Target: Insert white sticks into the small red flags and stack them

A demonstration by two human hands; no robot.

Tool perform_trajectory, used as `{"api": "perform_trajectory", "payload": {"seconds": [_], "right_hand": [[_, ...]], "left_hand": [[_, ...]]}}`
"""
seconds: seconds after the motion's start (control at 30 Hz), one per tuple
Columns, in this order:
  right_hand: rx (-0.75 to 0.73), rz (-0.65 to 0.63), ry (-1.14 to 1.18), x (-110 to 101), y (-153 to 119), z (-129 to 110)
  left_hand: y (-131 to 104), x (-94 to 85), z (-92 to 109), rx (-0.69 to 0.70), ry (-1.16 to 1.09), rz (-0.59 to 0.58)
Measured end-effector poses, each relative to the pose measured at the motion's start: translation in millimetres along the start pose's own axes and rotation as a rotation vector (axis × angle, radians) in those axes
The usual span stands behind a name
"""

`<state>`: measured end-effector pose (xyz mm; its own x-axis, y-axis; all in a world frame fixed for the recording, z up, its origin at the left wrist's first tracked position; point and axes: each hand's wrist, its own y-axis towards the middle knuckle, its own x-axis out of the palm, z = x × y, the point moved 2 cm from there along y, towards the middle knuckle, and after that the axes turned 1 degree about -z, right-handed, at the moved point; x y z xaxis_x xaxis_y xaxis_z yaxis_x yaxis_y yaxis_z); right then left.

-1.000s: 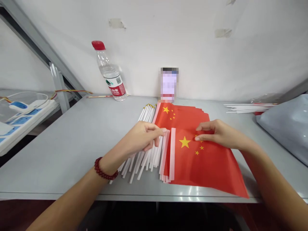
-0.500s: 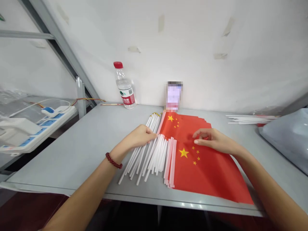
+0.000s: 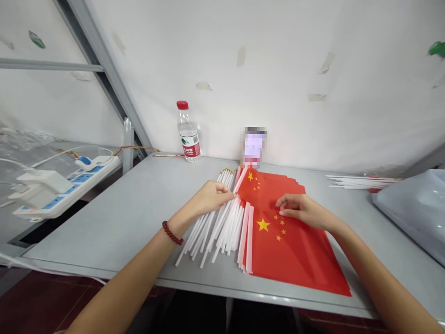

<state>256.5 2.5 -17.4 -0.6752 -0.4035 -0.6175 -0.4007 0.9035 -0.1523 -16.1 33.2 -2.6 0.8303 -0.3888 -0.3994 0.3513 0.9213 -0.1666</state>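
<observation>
Red flags with yellow stars (image 3: 295, 260) lie stacked on the grey table, their white sleeve edges toward the left. A smaller-looking red flag (image 3: 255, 185) lies at the top of the stack, its white edge slanting. My left hand (image 3: 217, 197) pinches the lower left corner of that flag by its white edge. White sticks with gold tips (image 3: 205, 232) are fanned out under and beside this hand. Over the stack hovers my right hand (image 3: 295, 209), fingers apart and curved, holding nothing.
A water bottle with a red cap (image 3: 189, 134) and a blurred phone (image 3: 254, 146) stand by the wall. A power strip (image 3: 69, 190) is at the left. More white sticks (image 3: 361, 182) and a grey plastic bag (image 3: 417, 204) lie at the right.
The small flag's white edge now slants away from the sticks, and my left hand has shifted slightly right. The whole view has shifted a little; my right hand stays open over the flags.
</observation>
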Motion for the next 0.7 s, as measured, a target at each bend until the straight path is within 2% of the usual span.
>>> {"api": "perform_trajectory", "payload": {"seconds": [0.2, 0.33, 0.43, 0.57, 0.7], "right_hand": [[0.018, -0.015, -0.024, -9, -5, -2], [0.020, -0.011, 0.005, -17, -11, -3], [-0.013, -0.001, 0.103, -19, -15, -7], [-0.081, 0.096, 0.256, -15, -16, -17], [-0.080, 0.194, 0.306, -4, -9, -19]], "left_hand": [[-4, 2.2, 12, 0.102, -0.006, 0.079], [-5, 4.5, 11, 0.196, 0.093, 0.163], [-5, 6.8, 9, 0.236, 0.123, 0.183], [-5, 8.2, 9, 0.258, 0.149, 0.198], [-5, 8.1, 9, 0.275, 0.159, 0.205]]}}
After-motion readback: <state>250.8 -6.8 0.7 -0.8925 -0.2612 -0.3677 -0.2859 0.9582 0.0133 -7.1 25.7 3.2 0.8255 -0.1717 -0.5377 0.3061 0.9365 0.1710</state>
